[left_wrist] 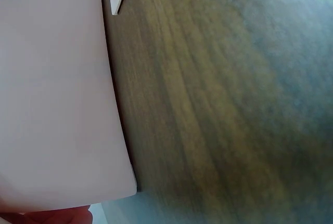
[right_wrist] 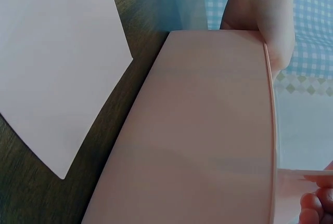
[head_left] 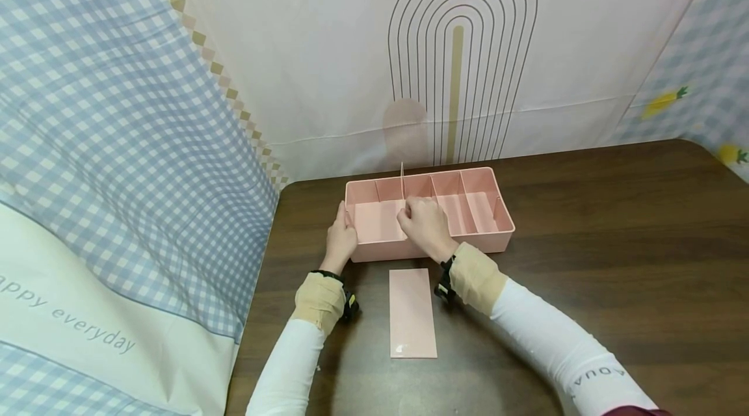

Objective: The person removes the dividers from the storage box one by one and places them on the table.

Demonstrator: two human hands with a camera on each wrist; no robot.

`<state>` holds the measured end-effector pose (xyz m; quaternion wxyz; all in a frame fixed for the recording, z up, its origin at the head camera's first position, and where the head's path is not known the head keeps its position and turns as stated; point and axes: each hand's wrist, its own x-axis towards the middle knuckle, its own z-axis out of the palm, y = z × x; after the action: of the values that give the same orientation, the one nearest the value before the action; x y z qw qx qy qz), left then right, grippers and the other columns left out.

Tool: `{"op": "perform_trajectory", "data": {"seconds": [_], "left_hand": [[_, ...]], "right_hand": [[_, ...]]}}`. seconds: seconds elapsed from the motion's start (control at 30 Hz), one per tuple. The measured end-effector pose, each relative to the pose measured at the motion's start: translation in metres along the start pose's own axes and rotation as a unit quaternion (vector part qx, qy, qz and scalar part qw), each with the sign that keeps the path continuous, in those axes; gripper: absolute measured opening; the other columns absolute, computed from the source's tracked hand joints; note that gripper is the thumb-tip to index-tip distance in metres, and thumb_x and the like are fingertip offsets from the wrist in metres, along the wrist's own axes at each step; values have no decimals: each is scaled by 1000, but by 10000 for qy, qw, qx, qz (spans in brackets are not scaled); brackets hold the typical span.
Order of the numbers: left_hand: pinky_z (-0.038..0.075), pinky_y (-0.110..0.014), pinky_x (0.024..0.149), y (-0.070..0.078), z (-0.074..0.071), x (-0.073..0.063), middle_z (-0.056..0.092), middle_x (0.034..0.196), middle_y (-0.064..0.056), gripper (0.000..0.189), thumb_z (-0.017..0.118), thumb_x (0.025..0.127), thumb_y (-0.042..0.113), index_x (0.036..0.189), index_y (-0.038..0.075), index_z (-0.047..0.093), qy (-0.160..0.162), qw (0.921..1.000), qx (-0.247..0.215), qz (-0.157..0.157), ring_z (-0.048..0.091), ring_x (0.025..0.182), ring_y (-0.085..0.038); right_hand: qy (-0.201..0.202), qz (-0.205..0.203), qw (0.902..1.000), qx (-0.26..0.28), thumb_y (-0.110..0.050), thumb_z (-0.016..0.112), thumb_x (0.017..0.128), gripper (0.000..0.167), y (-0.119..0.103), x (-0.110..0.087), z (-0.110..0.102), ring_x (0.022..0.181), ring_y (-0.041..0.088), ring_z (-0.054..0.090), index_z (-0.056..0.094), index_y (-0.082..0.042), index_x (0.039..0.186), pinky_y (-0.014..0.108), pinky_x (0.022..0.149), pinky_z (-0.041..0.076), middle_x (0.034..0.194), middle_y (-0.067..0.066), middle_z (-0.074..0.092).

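- Far left: I have the left hand (head_left: 341,238) at the end of the pink box (head_left: 380,251), fingers curled over the end wall, apparently gripping to steady it.
- Box sits on the brown table (head_left: 585,240), upright, near the patterned cloth backdrop (head_left: 328,97). Its left portion reads as one wide bay.
- Raised divider (head_left: 402,179) next: it stands across the box, its far corner poking above the back rim. I judge it not fully seated.
- Flat pink panel (head_left: 412,315) lies on the table in front of the box, apart from it and untouched. Looks like another divider awaiting its place; I can't confirm that.
- Right hand (head_left: 426,226) reaches over the front wall; fingers curled, seemingly pinching the raised divider's near edge. Exact fingertip contact is hard to make out.
- Right portion: two seated dividers (head_left: 470,216) stand in the box, marking off bays.
- My progress call: about midway. Two in, one being fitted, one loose panel left over.
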<state>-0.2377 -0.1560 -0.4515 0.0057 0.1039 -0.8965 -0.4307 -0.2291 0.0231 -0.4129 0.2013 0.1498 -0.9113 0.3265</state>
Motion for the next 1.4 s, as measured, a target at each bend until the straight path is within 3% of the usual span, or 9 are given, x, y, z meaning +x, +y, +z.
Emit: {"op": "perform_trajectory", "data": {"seconds": [1.4], "left_hand": [[28, -41, 104, -1, -1, -1, 30, 142, -13, 46, 19, 98, 24, 143, 14, 15, 46, 9999, 7, 141, 32, 128, -27]], "right_hand": [[14, -144, 9999, -39, -4, 50, 75, 27, -7, 5, -8, 45, 13, 32, 38, -12, 52, 23, 43, 24, 48, -2, 36]]}}
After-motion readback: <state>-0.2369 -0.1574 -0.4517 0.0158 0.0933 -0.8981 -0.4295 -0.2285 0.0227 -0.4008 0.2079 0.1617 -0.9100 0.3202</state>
